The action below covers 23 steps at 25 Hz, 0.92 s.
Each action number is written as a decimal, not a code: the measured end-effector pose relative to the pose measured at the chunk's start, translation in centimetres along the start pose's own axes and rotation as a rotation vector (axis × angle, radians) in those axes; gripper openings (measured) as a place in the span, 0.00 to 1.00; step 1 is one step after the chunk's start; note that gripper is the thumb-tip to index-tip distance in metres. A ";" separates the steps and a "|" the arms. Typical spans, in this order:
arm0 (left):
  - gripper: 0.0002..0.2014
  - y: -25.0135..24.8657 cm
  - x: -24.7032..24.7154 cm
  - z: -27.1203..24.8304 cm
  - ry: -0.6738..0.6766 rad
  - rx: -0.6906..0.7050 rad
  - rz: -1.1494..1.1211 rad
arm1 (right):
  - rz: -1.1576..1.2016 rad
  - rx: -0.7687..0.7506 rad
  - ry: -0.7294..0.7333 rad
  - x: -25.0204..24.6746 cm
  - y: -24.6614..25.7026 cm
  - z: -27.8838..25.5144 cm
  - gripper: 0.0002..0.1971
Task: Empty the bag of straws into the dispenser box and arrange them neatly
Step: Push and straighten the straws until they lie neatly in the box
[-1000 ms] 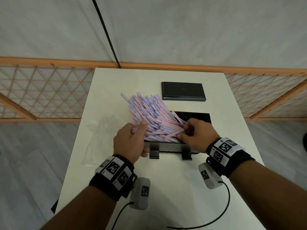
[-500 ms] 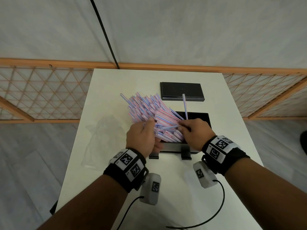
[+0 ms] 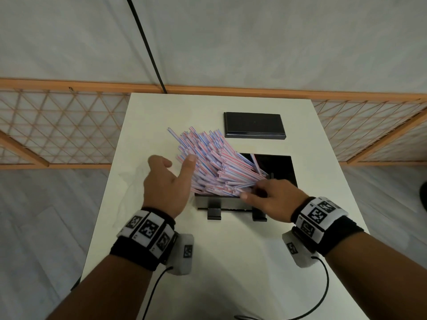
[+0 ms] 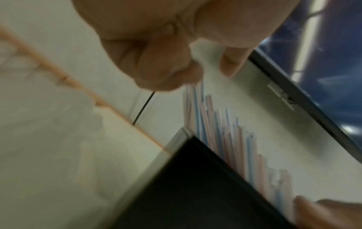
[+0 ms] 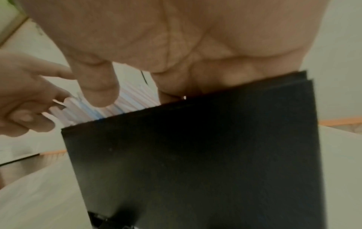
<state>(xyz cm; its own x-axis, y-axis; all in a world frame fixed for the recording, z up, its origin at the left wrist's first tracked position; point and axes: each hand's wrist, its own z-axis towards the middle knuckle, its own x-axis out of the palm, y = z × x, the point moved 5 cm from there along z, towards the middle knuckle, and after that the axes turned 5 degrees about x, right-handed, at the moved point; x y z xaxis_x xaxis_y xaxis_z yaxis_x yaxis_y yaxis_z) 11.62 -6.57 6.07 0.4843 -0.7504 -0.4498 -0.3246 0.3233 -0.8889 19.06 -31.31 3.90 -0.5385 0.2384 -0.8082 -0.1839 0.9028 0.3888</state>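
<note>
A thick bundle of pink-and-blue striped straws (image 3: 208, 158) leans out of the black dispenser box (image 3: 283, 168), fanning up and to the left over the table. Their near ends sit in the box's left half. My left hand (image 3: 175, 162) is spread beside the bundle, with its thumb against the straws' left side and its fingers off them. My right hand (image 3: 254, 190) curls over the near straw ends at the box's front edge and grips them. The right wrist view shows the box front (image 5: 195, 155) and straw ends (image 5: 78, 111), blurred. The left wrist view shows straws (image 4: 225, 139) above the box wall (image 4: 195, 193).
The box's black lid (image 3: 254, 124) lies flat behind the box. The empty clear bag (image 3: 131, 188) lies crumpled on the white table (image 3: 231, 262) left of my left hand. A wooden lattice rail (image 3: 57, 125) runs behind and beside the table.
My left hand has let go of the bundle, opened and drawn back to the left. The right hand stays on the near ends. The one straw that stuck up now leans lower in the box.
</note>
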 end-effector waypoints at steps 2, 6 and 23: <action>0.31 1.2 1.6 -0.3 0.147 -0.164 -0.093 | -0.031 -0.078 0.045 0.6 0.7 0.3 0.22; 0.28 0.8 3.2 -1.2 0.191 -0.137 -0.145 | -0.010 -0.132 0.036 0.4 1.1 1.1 0.22; 0.25 -1.0 5.6 -2.2 0.200 -0.159 -0.295 | 0.027 -0.200 0.054 1.0 2.2 1.9 0.26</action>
<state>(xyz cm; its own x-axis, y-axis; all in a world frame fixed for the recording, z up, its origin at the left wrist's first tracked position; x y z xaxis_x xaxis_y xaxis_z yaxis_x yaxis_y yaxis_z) 12.86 -12.35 4.64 0.4131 -0.9004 -0.1367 -0.3245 -0.0053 -0.9459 19.69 -28.36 3.07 -0.5880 0.2374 -0.7732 -0.3254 0.8058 0.4948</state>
